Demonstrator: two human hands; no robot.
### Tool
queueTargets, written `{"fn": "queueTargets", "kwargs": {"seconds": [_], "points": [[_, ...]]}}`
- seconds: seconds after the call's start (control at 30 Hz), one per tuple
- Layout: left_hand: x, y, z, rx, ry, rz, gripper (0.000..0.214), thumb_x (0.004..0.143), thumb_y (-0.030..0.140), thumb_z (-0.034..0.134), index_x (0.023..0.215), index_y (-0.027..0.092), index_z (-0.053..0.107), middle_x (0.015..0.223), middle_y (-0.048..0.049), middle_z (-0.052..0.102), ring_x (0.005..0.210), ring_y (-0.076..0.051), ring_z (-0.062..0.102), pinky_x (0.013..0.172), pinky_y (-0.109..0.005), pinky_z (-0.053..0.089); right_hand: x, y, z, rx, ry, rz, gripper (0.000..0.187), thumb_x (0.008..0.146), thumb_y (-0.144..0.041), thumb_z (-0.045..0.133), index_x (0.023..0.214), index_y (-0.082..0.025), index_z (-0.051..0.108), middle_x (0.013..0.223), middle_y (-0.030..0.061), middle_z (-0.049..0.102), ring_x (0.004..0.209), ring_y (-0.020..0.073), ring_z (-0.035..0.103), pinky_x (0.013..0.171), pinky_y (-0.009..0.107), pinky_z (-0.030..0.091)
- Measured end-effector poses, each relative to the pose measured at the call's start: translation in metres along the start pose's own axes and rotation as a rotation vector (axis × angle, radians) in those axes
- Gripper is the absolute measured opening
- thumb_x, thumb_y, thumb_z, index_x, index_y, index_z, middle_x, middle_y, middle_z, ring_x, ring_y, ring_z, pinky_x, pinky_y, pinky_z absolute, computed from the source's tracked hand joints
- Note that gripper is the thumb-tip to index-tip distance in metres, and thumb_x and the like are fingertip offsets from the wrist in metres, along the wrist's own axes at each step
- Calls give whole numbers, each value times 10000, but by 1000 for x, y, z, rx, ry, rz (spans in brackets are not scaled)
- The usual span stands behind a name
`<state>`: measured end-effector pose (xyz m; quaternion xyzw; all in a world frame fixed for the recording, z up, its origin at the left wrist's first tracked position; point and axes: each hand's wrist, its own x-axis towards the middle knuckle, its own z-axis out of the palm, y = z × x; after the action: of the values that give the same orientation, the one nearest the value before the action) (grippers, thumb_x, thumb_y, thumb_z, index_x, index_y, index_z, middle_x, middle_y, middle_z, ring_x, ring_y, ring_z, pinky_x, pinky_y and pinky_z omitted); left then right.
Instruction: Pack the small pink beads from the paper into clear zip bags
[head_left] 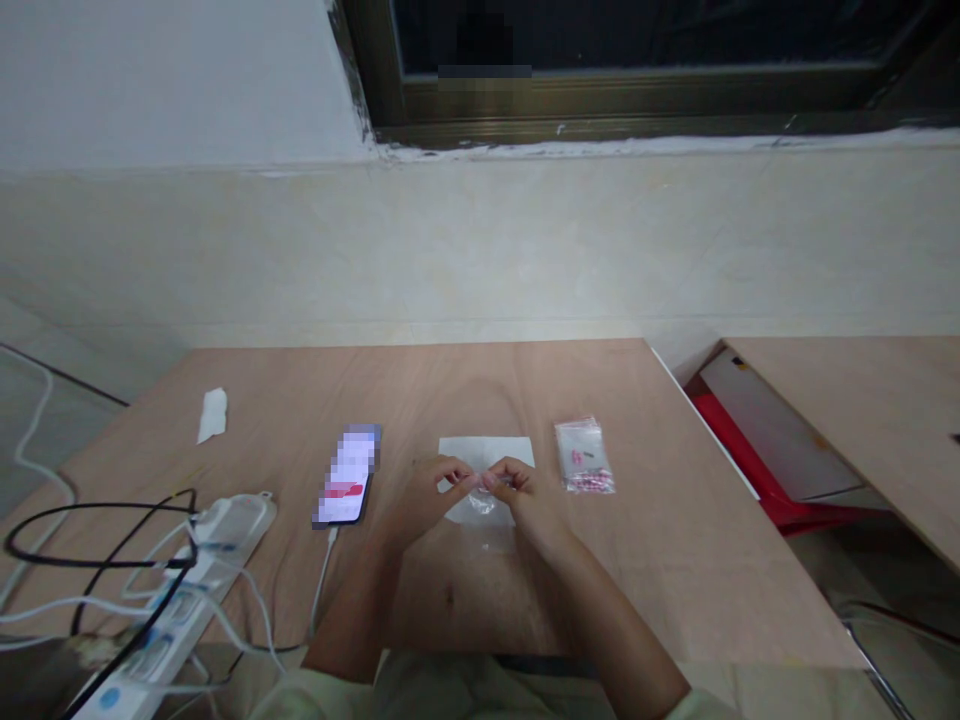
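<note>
My left hand [437,490] and my right hand [525,497] meet at the middle of the table's near half, fingertips pinched close together. Between them is a small clear plastic bag [482,504], gripped from both sides at its upper part. What is inside the bag is too small to make out. Beneath the hands lies a white sheet of paper [484,448], partly covered by them. To the right of my right hand, clear plastic bags [583,455] lie in a small stack, with pink bits along the bottom edge.
Left of my hands lies a lit phone [349,478] with a white cable. A white power strip [214,550] with tangled black and white cords sits at the table's left. A white scrap [213,414] lies farther back. Beyond the right edge are a second table [862,400] and a red chair [750,460].
</note>
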<state>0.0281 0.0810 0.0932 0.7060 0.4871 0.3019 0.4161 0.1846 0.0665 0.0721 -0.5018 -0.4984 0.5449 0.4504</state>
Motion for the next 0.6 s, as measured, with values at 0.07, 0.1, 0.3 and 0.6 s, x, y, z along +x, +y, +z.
{"fn": "queueTargets", "kwargs": {"seconds": [0.07,0.1,0.3,0.6], "points": [[0,-3,-2,13,11,-20,188,718,327,503,661,190,618,671,-10,611,670,-142,533,622,-226,408,3,2,0,5,38,19,250,657,-406,567,569,-173,544,527,-23,518,526,105,446,526,220,334],[0,-4,-3,18,17,-30,189,721,321,500,655,189,617,662,-7,609,660,-138,533,614,-223,407,4,2,1,8,46,33,255,647,-409,576,562,-171,544,521,-23,518,518,103,443,520,220,331],[2,-11,-8,-31,96,-74,176,713,304,510,636,179,606,648,0,598,665,-139,536,634,-230,401,6,4,2,59,-6,150,322,624,-490,563,605,-168,565,562,0,562,519,117,471,501,232,342],[-4,-53,-10,-203,289,-289,313,695,394,508,902,175,591,809,-36,619,676,-152,563,591,-245,431,18,35,1,-51,33,145,291,656,-428,535,532,-166,512,476,-26,500,459,97,442,462,213,321]]}}
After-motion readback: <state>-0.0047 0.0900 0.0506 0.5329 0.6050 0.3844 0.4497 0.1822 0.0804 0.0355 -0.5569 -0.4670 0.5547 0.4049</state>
